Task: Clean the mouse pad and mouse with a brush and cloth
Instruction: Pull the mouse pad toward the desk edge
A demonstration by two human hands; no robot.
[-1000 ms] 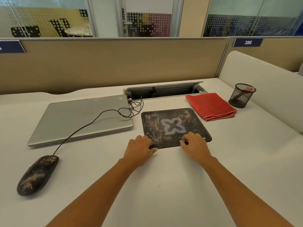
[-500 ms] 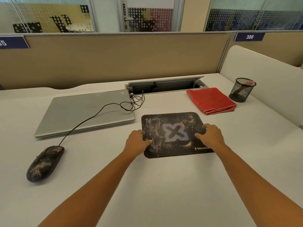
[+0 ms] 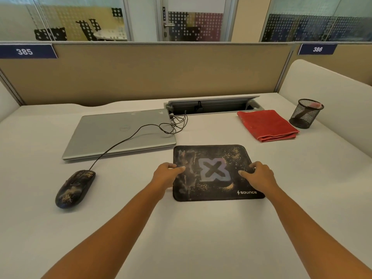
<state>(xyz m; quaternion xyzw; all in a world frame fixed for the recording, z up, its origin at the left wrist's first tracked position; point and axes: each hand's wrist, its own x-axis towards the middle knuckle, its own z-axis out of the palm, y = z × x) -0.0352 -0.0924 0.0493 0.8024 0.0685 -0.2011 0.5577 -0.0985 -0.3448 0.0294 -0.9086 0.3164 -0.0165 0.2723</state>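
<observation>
A black mouse pad (image 3: pixel 213 158) with a pale X logo and dusty smears lies flat on the white desk in front of me. My left hand (image 3: pixel 166 174) grips its left edge, thumb on top. At the right edge my right hand (image 3: pixel 258 174) grips it the same way. A dirty black wired mouse (image 3: pixel 75 188) sits to the far left, apart from the pad. A folded red cloth (image 3: pixel 266 124) lies beyond the pad to the right. The brush is hard to make out; something pink and a dark handle stand in the mesh cup (image 3: pixel 306 113).
A shut silver laptop (image 3: pixel 118 133) lies at the back left, with the mouse cable (image 3: pixel 128 137) running across it to an open cable tray (image 3: pixel 211 106). A beige partition (image 3: pixel 145 73) closes the desk's far side and a white divider (image 3: pixel 330 93) its right.
Both hands slid from the pad's near edge to its left and right sides and took hold of it. The pad now sits squarer and closer to me.
</observation>
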